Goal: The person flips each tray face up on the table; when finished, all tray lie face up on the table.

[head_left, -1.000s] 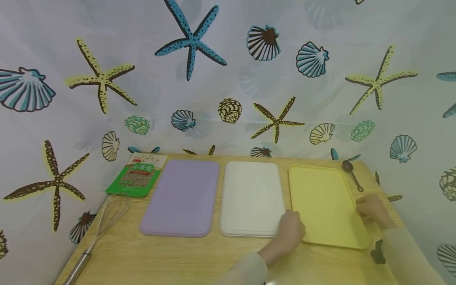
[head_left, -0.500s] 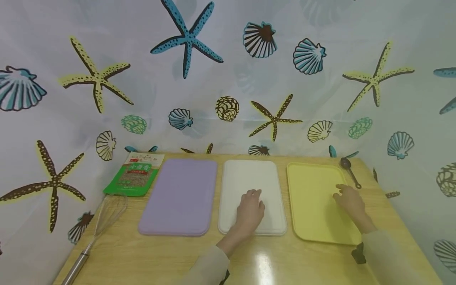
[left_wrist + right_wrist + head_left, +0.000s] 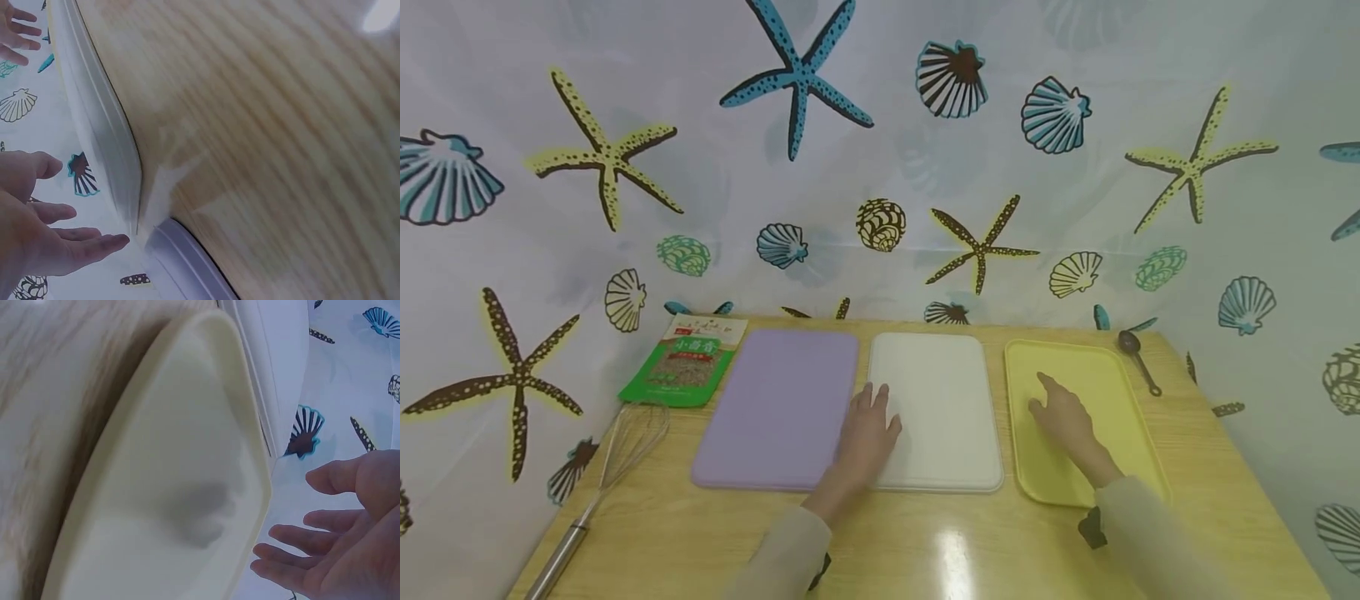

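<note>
My left hand, fingers spread, hovers between the purple tray and the white tray, overlapping the near inner edges of both in the head view. The left wrist view shows its fingers loose and apart from the trays' edges. Above the yellow tray hangs my right hand, fingers relaxed and pointing up and left. In the right wrist view its shadow falls on the yellow tray's floor. Neither hand holds anything.
A green seed packet lies at the back left, with a metal whisk in front of it. At the back right lies a dark spoon. A curtain printed with shells and starfish surrounds the wooden table.
Both hands have let go of the yellow tray's edges and moved left. The left hand passed over the white tray towards the purple one. The yellow tray shifted slightly left, then stayed put.
</note>
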A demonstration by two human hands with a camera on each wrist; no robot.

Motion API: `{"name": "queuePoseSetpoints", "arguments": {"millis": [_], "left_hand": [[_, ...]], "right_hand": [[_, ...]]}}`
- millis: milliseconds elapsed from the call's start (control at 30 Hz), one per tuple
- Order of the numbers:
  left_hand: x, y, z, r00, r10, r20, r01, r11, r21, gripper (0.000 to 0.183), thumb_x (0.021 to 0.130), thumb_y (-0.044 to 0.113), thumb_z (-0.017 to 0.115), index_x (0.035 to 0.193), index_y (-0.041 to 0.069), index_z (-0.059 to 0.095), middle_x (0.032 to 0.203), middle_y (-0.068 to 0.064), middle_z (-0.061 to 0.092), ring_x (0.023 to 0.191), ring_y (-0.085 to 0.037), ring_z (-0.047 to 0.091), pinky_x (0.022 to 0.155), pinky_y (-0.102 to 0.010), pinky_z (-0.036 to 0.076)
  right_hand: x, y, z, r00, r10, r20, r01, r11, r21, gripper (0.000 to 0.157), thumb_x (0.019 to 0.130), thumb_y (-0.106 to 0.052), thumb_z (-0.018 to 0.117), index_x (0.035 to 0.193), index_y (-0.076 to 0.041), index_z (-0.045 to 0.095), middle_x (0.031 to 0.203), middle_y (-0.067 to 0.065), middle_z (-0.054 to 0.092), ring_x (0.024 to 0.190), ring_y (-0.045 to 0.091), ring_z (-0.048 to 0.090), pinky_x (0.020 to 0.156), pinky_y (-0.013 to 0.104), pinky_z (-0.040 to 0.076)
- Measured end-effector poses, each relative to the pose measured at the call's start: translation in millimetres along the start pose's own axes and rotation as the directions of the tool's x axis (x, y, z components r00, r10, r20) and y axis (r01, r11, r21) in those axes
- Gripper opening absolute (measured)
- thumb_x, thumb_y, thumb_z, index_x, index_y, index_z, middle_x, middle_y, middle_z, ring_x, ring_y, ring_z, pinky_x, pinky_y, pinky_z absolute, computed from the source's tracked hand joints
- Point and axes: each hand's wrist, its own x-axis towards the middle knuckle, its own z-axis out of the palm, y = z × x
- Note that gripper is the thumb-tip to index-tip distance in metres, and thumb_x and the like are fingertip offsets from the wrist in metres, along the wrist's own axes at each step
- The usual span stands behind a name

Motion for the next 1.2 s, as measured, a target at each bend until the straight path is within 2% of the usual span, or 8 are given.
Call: {"name": "queuePoseSetpoints", "arguments": {"millis": [300,467,567,633,733,800,1000,1200], "left_hand": [[1.3,-2.8,-6.5,0.994,-0.041,0.097,0.042,0.999,-0.001,0.060,0.094,0.026,0.061,0.143,-0.001,0.040,0.149,-0.031,0.029,0.132,-0.050,0.034,0.107,-0.055,0.035],[1.3,-4.0,-5.7,0.988,-0.076,0.134,0.078,0.997,-0.008,0.062,0.093,0.026,0.062,0.142,-0.005,0.041,0.147,-0.034,0.030,0.130,-0.051,0.035,0.107,-0.056,0.035],[1.1,-3.7,-7.5,0.985,-0.087,0.152,0.088,0.996,-0.001,0.059,0.092,0.025,0.063,0.138,-0.008,0.044,0.144,-0.035,0.033,0.128,-0.050,0.038,0.106,-0.055,0.036],[1.3,-3.1,-9.2,0.983,-0.082,0.161,0.082,0.997,0.009,0.057,0.091,0.023,0.064,0.134,-0.010,0.047,0.140,-0.035,0.038,0.125,-0.048,0.041,0.106,-0.053,0.038],[1.7,-1.4,-12.8,0.983,-0.060,0.176,0.057,0.998,0.018,0.052,0.089,0.021,0.065,0.127,-0.012,0.052,0.131,-0.033,0.048,0.119,-0.045,0.046,0.103,-0.050,0.040],[2.9,-0.6,-14.1,0.982,-0.044,0.186,0.040,0.999,0.027,0.049,0.088,0.019,0.066,0.123,-0.013,0.055,0.124,-0.032,0.053,0.112,-0.042,0.048,0.099,-0.048,0.042],[9.4,-4.3,-12.7,0.980,-0.034,0.197,0.019,0.997,0.077,0.040,0.084,0.018,0.069,0.111,-0.011,0.061,0.109,-0.026,0.060,0.100,-0.036,0.051,0.090,-0.044,0.044],[11.8,-8.4,-13.1,0.974,-0.053,0.220,0.041,0.997,0.058,0.046,0.085,0.020,0.069,0.119,-0.011,0.059,0.124,-0.031,0.056,0.112,-0.042,0.049,0.098,-0.048,0.043]], "right_hand": [[12,-35,43.1,0.998,-0.063,0.010,0.063,0.998,-0.030,0.051,0.093,-0.005,0.053,0.139,0.012,0.039,0.053,0.003,0.045,0.037,0.006,0.030,0.034,0.015,0.027],[16,-43,62.2,1.000,-0.031,0.005,0.031,0.996,-0.083,0.051,0.093,-0.009,0.057,0.138,0.011,0.042,0.080,0.018,0.064,0.044,0.011,0.039,0.037,0.018,0.033],[17,-48,69.1,1.000,0.004,0.006,-0.003,0.992,-0.124,0.050,0.094,-0.012,0.057,0.137,0.011,0.044,0.098,0.025,0.066,0.059,0.020,0.054,0.043,0.025,0.044],[16,-52,71.8,1.000,0.015,0.003,-0.014,0.990,-0.143,0.049,0.093,-0.012,0.057,0.135,0.011,0.046,0.108,0.029,0.064,0.077,0.031,0.061,0.052,0.034,0.052],[15,-56,75.0,1.000,0.025,0.003,-0.024,0.987,-0.161,0.048,0.093,-0.014,0.057,0.132,0.012,0.048,0.115,0.032,0.061,0.100,0.045,0.058,0.067,0.047,0.057],[14,-58,76.4,0.999,0.032,0.001,-0.031,0.986,-0.165,0.048,0.093,-0.015,0.057,0.132,0.012,0.049,0.116,0.033,0.060,0.105,0.049,0.055,0.073,0.052,0.056],[11,-61,75.7,0.996,0.091,-0.011,-0.091,0.993,-0.074,0.051,0.091,-0.013,0.056,0.135,0.011,0.045,0.124,0.033,0.056,0.109,0.050,0.052,0.082,0.056,0.053],[9,-61,67.7,0.992,0.124,-0.011,-0.123,0.990,0.065,0.052,0.089,-0.006,0.055,0.134,0.015,0.043,0.132,0.035,0.048,0.122,0.050,0.047,0.099,0.057,0.043]]}}
